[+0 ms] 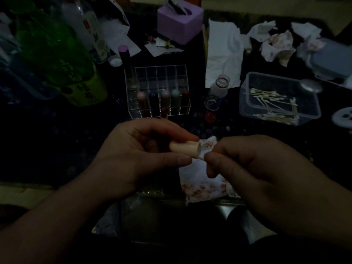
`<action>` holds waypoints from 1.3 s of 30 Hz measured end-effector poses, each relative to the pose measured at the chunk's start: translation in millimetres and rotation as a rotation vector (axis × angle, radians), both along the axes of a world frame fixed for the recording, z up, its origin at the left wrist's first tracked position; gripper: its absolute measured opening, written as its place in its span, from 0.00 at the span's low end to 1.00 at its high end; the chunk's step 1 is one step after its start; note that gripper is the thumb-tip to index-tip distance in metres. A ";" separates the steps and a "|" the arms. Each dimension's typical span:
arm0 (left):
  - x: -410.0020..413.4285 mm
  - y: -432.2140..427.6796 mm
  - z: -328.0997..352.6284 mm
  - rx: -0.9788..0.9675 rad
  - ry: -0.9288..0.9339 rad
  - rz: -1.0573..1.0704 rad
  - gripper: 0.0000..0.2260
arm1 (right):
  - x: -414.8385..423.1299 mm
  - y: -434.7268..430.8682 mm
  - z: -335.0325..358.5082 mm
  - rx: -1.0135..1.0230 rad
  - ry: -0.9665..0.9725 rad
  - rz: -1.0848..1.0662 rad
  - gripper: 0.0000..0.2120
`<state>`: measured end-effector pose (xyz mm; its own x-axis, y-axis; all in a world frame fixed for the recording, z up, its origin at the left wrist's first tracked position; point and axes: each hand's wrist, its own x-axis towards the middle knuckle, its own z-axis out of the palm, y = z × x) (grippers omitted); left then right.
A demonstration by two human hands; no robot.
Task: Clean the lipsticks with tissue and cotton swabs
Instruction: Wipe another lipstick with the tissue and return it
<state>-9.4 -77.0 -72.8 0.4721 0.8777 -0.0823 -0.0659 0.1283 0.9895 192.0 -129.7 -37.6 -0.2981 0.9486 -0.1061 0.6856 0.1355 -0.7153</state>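
My left hand (137,155) grips a pale peach lipstick cap (185,149), lying sideways with its open end toward the right. My right hand (253,162) pinches a thin cotton swab (201,158), whose tip meets the cap's open rim. Beneath both hands lies a white tissue (202,180) stained with red marks. A clear acrylic organizer (158,92) further back holds several lipsticks in its front row. A clear plastic box (280,98) at the right holds several cotton swabs.
A purple tissue box (180,21) stands at the back. Crumpled stained tissues (276,42) lie at the back right, a flat tissue (222,54) beside them. Small glass bottles (219,88) stand next to the organizer. Green and clear bottles (57,50) crowd the left.
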 end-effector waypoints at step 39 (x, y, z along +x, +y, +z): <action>-44.5 36.8 -63.5 0.376 0.932 0.293 0.05 | -0.6 41.2 -38.3 -0.290 0.702 -0.588 0.10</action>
